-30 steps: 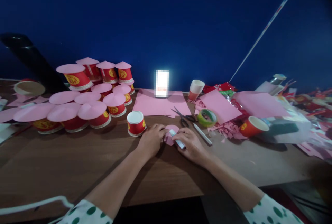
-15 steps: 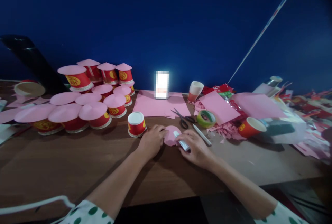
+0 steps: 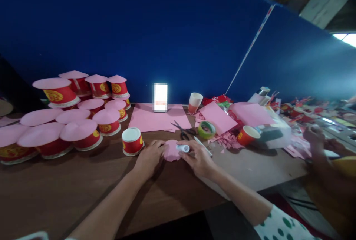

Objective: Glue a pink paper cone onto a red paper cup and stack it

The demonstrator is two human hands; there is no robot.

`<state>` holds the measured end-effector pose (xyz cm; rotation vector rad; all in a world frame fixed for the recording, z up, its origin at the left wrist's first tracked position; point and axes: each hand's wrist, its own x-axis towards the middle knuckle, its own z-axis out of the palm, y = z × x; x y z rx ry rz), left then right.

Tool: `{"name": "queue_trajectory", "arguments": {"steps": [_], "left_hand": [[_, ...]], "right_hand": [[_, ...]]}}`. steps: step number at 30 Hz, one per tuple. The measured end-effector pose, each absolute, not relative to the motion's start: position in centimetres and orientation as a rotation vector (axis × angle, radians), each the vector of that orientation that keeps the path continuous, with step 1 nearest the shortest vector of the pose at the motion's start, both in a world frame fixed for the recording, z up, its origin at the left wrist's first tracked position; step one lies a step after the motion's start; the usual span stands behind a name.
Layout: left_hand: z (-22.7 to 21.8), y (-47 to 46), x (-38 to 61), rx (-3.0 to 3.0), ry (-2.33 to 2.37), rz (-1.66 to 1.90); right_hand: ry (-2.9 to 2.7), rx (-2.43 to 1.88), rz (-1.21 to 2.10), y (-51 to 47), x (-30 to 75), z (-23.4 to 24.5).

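Observation:
A small pink paper disc (image 3: 170,151) lies on the wooden table in front of me. The fingers of my left hand (image 3: 149,157) are curled onto its left edge and hold it against the table. My right hand (image 3: 200,159) is closed round a white glue stick (image 3: 183,148), tilted so that one end lies over the disc's right side. Left of my left hand stands a red paper cup (image 3: 132,142) upside down, with its pale base up. Scissors (image 3: 182,130) rest just beyond the disc. A white pencil-like stick (image 3: 203,146) lies behind my right hand.
Red cups with pink cone tops (image 3: 80,135) crowd the left side, some stacked. A pink sheet (image 3: 150,121) lies under a glowing phone (image 3: 160,97). To the right are green tape (image 3: 206,130), paper scraps (image 3: 226,140) and a tipped cup (image 3: 248,135). Another person's hand (image 3: 315,140) shows far right.
My view has turned right, bringing another person's hands into sight. The glue stick has swung from pointing down toward me to lying nearly level, its end toward the camera. My left hand stays on the disc.

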<state>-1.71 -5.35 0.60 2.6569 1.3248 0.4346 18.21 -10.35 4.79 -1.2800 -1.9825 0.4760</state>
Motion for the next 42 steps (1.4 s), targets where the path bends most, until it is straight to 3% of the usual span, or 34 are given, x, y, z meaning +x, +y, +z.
{"name": "queue_trajectory", "arguments": {"steps": [23,32,42], "left_hand": [[0.7,-5.6,-1.8,2.668,1.299,0.45],[0.7,-5.6,-1.6,2.672,1.335,0.453],[0.5,-5.4,-1.7,2.647,1.316,0.428]], "right_hand": [[-2.203,-1.388,0.239,-9.2,16.5,2.0],[-2.247,-1.414,0.142,-9.7,17.6,3.1],[-2.097,-1.447,0.22,-9.2,16.8,2.8]]}}
